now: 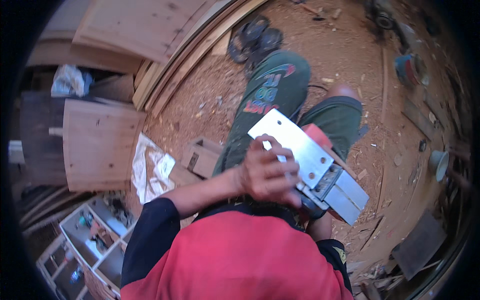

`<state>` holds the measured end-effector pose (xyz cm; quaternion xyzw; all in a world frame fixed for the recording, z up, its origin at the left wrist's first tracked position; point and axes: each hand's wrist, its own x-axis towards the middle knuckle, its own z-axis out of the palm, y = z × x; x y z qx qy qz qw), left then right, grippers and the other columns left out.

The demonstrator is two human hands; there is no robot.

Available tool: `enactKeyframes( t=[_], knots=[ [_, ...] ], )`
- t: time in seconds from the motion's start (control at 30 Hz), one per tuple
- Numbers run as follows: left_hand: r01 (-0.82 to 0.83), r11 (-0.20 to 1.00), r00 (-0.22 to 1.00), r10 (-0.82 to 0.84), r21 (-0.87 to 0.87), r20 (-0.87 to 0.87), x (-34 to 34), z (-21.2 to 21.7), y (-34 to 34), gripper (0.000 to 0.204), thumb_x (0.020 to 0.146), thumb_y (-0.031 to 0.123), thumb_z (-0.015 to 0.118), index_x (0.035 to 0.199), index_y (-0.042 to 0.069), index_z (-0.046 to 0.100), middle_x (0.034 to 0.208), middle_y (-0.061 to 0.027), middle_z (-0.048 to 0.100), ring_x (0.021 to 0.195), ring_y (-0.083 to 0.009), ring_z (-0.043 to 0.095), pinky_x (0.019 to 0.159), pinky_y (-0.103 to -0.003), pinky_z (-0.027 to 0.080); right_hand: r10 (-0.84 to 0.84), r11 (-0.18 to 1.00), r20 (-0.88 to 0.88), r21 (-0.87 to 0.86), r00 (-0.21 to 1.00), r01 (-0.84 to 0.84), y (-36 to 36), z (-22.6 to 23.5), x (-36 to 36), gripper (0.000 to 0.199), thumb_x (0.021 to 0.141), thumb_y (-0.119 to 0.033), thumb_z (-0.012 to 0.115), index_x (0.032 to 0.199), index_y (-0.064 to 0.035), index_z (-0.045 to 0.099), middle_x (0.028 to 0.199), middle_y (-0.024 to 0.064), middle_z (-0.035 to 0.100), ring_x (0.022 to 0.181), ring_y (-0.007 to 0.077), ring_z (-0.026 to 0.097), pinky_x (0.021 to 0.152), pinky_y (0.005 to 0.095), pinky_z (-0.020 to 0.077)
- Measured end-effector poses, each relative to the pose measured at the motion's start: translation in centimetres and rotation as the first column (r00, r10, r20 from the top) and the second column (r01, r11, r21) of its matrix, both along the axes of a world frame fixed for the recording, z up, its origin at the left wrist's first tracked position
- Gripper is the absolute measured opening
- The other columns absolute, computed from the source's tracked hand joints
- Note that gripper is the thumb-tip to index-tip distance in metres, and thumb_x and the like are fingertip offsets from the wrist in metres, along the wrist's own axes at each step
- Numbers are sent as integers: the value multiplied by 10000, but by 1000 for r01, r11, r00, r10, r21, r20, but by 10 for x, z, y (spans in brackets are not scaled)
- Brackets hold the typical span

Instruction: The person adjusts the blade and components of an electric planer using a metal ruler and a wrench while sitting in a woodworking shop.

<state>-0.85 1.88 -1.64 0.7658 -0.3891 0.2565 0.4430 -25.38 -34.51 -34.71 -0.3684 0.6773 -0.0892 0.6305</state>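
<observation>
An electric planer (292,141) lies upturned over my lap, its shiny metal sole facing up. Between the longer plate and the shorter plate (347,194) runs a dark gap where the cutter block sits. A bit of red body shows beyond the plate's far edge. My left hand (270,172) is closed on the near side of the planer, with bent fingers against the sole's edge and the thumb low by a dark round part. Only a piece of my right forearm (320,227) shows below the planer; the planer hides that hand.
Sawdust and wood chips cover the ground. Planks (197,57) and wood panels (102,145) stand on the left, near a white bag (150,170) and a compartmented box (92,245) of small items. A red-and-blue round object (407,69) and a pale cup (439,166) are at right.
</observation>
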Motion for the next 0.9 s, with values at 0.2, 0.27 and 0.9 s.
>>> enactKeyframes(
  t=[0.2,0.27,0.9],
  knots=[
    [-698,692,562,689,183,-458,18,-41,150,235,973,57,690,1202,8,684,1149,-165,714,1029,-326,689,940,-434,540,78,997,-23,-22,997,-79,-13,15,13,265,1105,-301,544,1011,-54,575,711,26,597,550,144,544,494,317,453],
    [-543,669,495,743,508,-450,-27,-87,223,323,925,70,733,1242,23,691,1196,-162,713,1076,-346,690,981,-453,531,116,993,-25,-21,993,-116,-14,15,20,264,1105,-300,544,1013,-54,576,712,26,598,552,144,545,495,317,454],
    [268,512,683,496,816,-535,-156,-152,281,927,692,141,861,1539,113,487,1369,-162,569,1277,-391,556,1102,-468,496,129,992,-16,3,991,-129,0,4,30,256,1103,-293,549,1026,-51,582,724,28,605,567,144,552,508,314,459]
  ],
)
